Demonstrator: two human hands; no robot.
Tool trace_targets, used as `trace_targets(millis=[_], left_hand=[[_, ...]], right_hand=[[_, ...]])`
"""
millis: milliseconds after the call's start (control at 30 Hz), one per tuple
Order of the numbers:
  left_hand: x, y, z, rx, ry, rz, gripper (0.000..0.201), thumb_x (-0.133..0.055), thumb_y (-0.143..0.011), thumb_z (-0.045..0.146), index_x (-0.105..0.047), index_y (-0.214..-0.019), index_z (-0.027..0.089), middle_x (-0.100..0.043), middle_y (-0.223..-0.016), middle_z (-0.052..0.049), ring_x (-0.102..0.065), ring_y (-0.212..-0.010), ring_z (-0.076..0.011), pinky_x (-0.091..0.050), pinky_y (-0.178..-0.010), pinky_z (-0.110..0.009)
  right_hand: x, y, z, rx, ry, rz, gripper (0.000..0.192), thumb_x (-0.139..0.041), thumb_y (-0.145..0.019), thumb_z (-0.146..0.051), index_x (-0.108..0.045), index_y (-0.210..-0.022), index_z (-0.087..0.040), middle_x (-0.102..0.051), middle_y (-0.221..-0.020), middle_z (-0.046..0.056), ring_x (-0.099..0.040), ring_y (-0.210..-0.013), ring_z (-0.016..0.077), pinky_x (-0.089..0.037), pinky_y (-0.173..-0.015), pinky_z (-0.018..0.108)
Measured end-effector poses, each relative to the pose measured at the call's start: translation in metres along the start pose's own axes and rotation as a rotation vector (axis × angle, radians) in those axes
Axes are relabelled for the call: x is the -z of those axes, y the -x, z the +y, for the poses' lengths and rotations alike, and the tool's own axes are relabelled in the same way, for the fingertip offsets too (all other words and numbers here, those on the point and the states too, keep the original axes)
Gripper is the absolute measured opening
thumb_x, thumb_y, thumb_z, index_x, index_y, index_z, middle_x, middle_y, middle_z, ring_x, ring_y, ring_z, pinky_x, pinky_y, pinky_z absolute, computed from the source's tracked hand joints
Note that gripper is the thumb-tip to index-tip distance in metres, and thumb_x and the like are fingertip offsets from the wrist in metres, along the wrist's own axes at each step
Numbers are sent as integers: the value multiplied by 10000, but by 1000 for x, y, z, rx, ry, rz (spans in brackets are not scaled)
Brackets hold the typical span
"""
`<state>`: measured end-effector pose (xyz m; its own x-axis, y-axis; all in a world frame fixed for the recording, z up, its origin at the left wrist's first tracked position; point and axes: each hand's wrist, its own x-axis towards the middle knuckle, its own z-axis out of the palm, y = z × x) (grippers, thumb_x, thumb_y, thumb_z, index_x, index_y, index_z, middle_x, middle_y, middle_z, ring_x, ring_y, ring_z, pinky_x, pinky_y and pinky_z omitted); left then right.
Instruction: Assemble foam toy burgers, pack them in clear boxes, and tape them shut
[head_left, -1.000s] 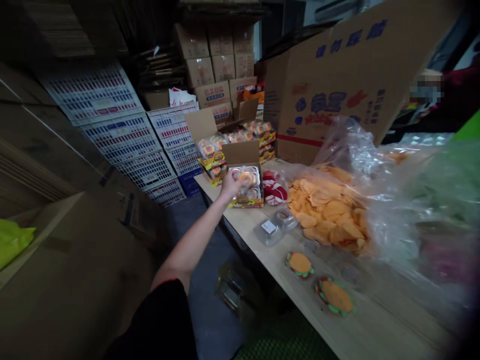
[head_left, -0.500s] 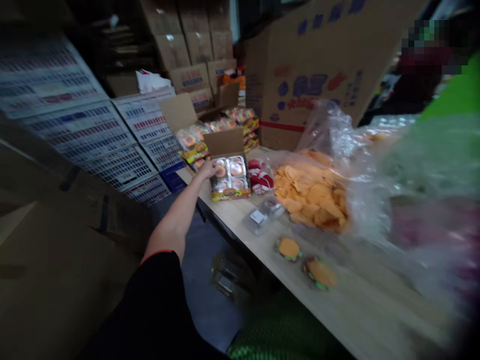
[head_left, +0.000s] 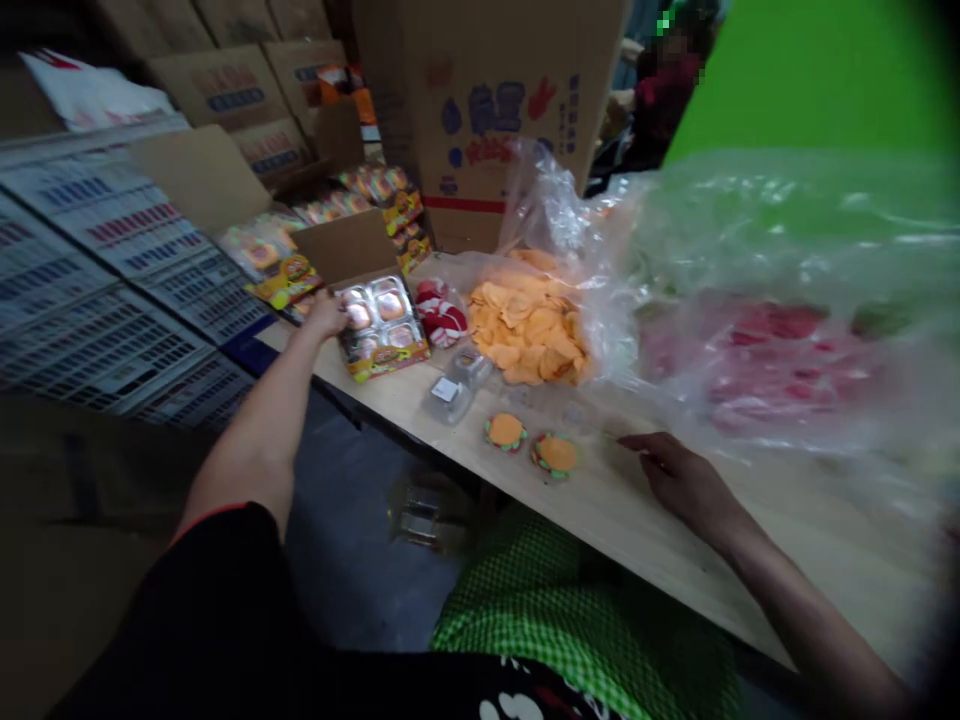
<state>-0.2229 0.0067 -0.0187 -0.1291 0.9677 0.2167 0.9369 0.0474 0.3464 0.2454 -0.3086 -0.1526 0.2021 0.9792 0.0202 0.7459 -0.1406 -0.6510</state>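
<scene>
My left hand [head_left: 327, 316] reaches out to the left edge of a small display box [head_left: 382, 330] that holds clear packs of burger-shaped sweets, its brown lid standing up behind. My right hand [head_left: 679, 475] rests palm down on the wooden table [head_left: 585, 500], fingers loosely spread, holding nothing. Just left of its fingertips lie two loose burger sweets [head_left: 532, 443]. A clear empty plastic pack [head_left: 456, 383] lies between them and the box.
A clear bag of orange chip-shaped pieces [head_left: 529, 325] lies behind the sweets, with a red-and-white pack [head_left: 444, 312] beside it. Further bags hold pink and green pieces [head_left: 757, 340]. Cardboard boxes [head_left: 480, 100] and printed cartons [head_left: 112, 260] stand around. Another person [head_left: 664, 90] is at the back.
The view has swung right and down. My left hand moved from on top of the display box to its left edge. My right hand has come into view on the table.
</scene>
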Motion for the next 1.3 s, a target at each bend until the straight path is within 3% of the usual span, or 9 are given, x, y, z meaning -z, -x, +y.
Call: trace_targets(millis=[167, 300, 400, 533, 733, 933, 1033, 1167, 1300], left_hand=[[-6, 41, 40, -22, 147, 86, 317, -635, -834, 196, -632, -1140, 115, -604, -1262, -174, -542, -1201, -306, -427, -1026, -401], [-52, 160, 75, -175, 522, -502, 267, -582, -904, 373, -647, -772, 151, -675, -722, -69, -649, -700, -191, -522, -660, -279], [-91, 266, 89, -120, 865, -1084, 276, -708, -830, 426, -652, -876, 159, -650, -677, -31, -628, -550, -139, -469, -496, -206], [-122, 348, 121, 197, 1248, -993, 504, -856, -708, 278, -596, -1131, 185, -644, -978, -48, -673, -676, -118, -555, -596, -225], [-136, 369, 191, 350, 1422, -969, 358, -791, -792, 422, -629, -976, 162, -644, -1033, -88, -683, -812, -164, -589, -829, -347], [-150, 362, 219, 332, 1280, -962, 558, -588, -833, 739, -647, -925, 192, -676, -838, -63, -653, -700, -159, -541, -624, -249], [-155, 356, 232, 293, 1199, -911, 551, -758, -734, 665, -579, -943, 187, -675, -879, -64, -643, -697, -156, -520, -585, -238], [-156, 360, 247, 248, 1152, -883, 720, -976, -485, 339, -507, -1012, 193, -652, -1030, -72, -632, -739, -145, -518, -583, -228], [-142, 370, 245, 141, 1326, -1120, 801, -933, -511, 354, -514, -1178, 207, -641, -1056, -49, -642, -783, -175, -534, -580, -260]], right_hand=[[-14, -80, -23, -64, 446, -179, 324, -497, -883, -188, -735, -1058, -56, -737, -1015, 245, -728, -896, 333, -537, -756, 394], [-25, -104, -37, -92, 463, -211, 238, -545, -877, -197, -747, -942, -89, -757, -926, 189, -728, -842, 275, -476, -647, 290], [-19, -99, -28, -122, 464, -170, 279, -542, -871, -160, -721, -1076, -99, -761, -1019, 159, -720, -906, 252, -468, -680, 265], [8, -68, -11, -155, 466, -123, 376, -549, -843, -111, -679, -1195, -86, -762, -1045, 152, -720, -950, 260, -492, -750, 274], [21, 6, -6, 8, 431, 194, 615, -479, -784, -47, -568, -1390, -101, -730, -1198, 161, -717, -1030, 296, -550, -890, 388], [-21, 81, 9, 338, 281, 340, 572, -480, -768, -38, -555, -1324, -150, -571, -1426, 189, -608, -1218, 321, -553, -972, 504], [-42, 107, 21, 396, 138, 335, 588, -456, -771, -14, -513, -1334, -171, -526, -1454, 183, -547, -1299, 310, -527, -1015, 518], [-41, 117, 23, 178, -206, 378, 403, -473, -840, -122, -540, -1227, -208, -628, -1239, 125, -629, -1120, 266, -543, -922, 442], [-8, 112, 15, -250, -515, 425, 209, -494, -936, -431, -542, -973, -231, -590, -804, 10, -556, -747, 207, -475, -706, 346]])
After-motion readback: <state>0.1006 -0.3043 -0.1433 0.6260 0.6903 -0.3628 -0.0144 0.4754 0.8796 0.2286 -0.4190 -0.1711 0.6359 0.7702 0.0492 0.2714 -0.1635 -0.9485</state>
